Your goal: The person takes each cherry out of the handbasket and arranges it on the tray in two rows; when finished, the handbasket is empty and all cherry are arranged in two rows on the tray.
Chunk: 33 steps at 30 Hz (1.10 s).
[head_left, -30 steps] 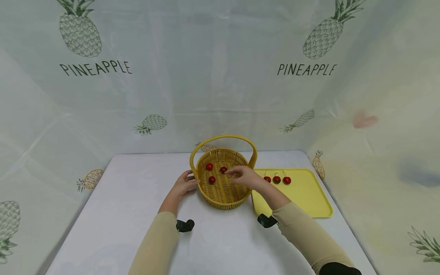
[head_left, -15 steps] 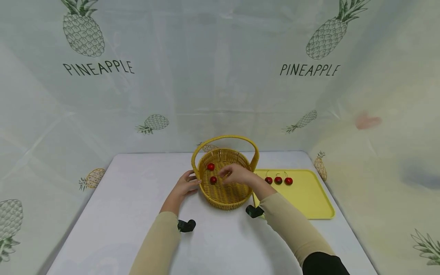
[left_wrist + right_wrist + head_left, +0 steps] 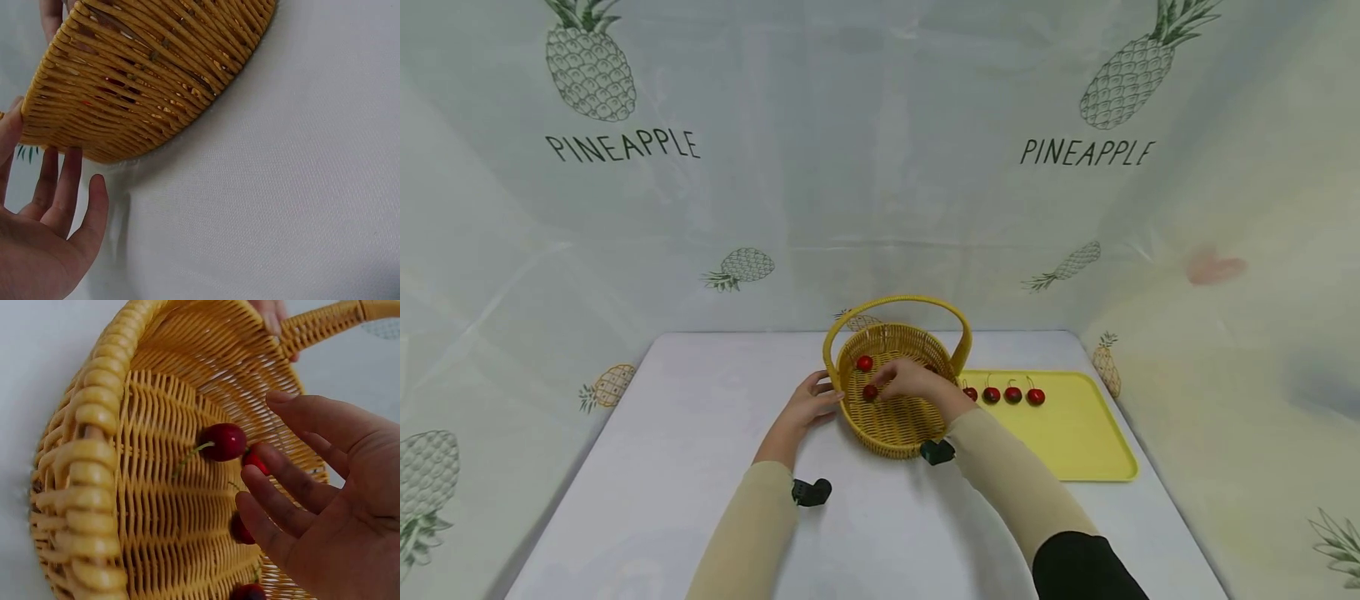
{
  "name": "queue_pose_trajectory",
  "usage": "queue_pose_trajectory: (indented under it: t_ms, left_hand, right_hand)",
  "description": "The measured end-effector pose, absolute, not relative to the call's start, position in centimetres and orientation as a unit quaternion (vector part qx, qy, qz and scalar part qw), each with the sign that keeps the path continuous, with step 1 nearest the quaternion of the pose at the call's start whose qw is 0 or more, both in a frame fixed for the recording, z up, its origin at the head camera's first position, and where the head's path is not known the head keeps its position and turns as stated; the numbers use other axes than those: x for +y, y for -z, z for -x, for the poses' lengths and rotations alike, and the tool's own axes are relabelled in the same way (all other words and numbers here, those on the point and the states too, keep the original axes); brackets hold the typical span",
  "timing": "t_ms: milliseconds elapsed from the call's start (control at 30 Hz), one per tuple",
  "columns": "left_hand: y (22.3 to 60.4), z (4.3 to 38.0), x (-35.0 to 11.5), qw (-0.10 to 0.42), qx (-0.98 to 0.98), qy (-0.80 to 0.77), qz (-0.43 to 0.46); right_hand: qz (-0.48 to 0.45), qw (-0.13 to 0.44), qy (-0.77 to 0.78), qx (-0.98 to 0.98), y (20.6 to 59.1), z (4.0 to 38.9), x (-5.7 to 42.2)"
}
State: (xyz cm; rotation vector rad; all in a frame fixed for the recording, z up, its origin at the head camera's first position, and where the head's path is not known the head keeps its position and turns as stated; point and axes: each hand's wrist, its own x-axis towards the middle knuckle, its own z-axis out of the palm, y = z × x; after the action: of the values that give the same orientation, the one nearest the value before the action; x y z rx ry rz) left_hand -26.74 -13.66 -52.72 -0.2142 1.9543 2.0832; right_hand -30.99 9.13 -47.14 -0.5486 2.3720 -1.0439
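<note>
So your left grip [image 3: 806,407] has the side of the wicker basket [image 3: 891,451] pinched, thumb at the rim and fingertips on the outer weave, I'd guess to keep it from sliding on the desk [image 3: 700,433]. Your right grip [image 3: 912,380] is in over the basket, thumb and fingers spread apart with nothing held afaict, and the nearest cherry [image 3: 224,442] lies just off your fingertips with other loose ones near it. Four more cherries [image 3: 1013,394] line the yellow tray [image 3: 1078,442] right beside it, probably for easy reach.
</note>
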Motion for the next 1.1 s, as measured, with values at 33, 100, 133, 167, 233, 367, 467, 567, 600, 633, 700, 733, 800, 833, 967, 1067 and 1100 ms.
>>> queue_pose_trajectory:
  t_ms: [33,100,133,167,233,367,467,567,600,633,700,733,800,833,967,1067,1100]
  left_hand:
    - [52.7,26.7,-13.7,0.138,0.676,-0.72,0.074]
    - [52.8,26.7,-13.7,0.137,0.678,-0.719,0.072]
    - [52.8,26.8,-13.7,0.137,0.678,-0.719,0.071]
    - [52.8,26.8,-13.7,0.136,0.677,-0.72,0.071]
    - [52.8,26.8,-13.7,0.136,0.677,-0.72,0.069]
    - [52.8,26.8,-13.7,0.135,0.676,-0.721,0.07]
    - [52.9,26.8,-13.7,0.133,0.678,-0.72,0.07]
    - [53.0,26.8,-13.7,0.132,0.68,-0.718,0.072]
    - [53.0,26.8,-13.7,0.131,0.68,-0.718,0.071]
    - [53.1,26.8,-13.7,0.131,0.68,-0.718,0.072]
    - [53.0,26.7,-13.6,0.13,0.68,-0.718,0.071]
    - [53.0,26.7,-13.6,0.13,0.68,-0.719,0.071]
    - [53.0,26.7,-13.6,0.129,0.678,-0.72,0.07]
    - [53.0,26.7,-13.6,0.129,0.678,-0.72,0.07]
    - [53.0,26.7,-13.6,0.128,0.678,-0.72,0.068]
    - [53.0,26.7,-13.6,0.128,0.678,-0.721,0.066]
    - [53.0,26.7,-13.7,0.127,0.677,-0.722,0.066]
  right_hand:
    - [0.2,0.244,0.381,0.869,47.3,31.1,9.0]
    - [0.197,0.246,0.378,0.87,47.5,31.2,8.7]
    - [0.195,0.247,0.374,0.872,47.6,31.3,8.6]
    - [0.192,0.247,0.37,0.875,47.7,31.3,8.5]
    - [0.187,0.249,0.364,0.878,47.9,31.4,8.4]
    - [0.181,0.26,0.354,0.88,48.3,31.5,8.0]
    - [0.178,0.269,0.35,0.879,48.4,31.5,7.8]
    - [0.177,0.275,0.346,0.88,48.5,31.3,7.6]
    - [0.177,0.278,0.346,0.879,48.5,31.3,7.6]
    - [0.177,0.281,0.345,0.878,48.5,31.2,7.5]
    - [0.179,0.283,0.344,0.877,48.6,31.1,7.5]
    - [0.18,0.285,0.343,0.877,48.7,31.1,7.5]
    - [0.181,0.287,0.343,0.876,48.9,31.2,7.4]
    - [0.181,0.286,0.343,0.876,49.0,31.2,7.4]
    - [0.179,0.284,0.341,0.878,49.2,31.4,7.3]
    - [0.175,0.284,0.34,0.879,49.1,31.4,7.4]
    - [0.175,0.285,0.34,0.879,49.1,31.4,7.3]
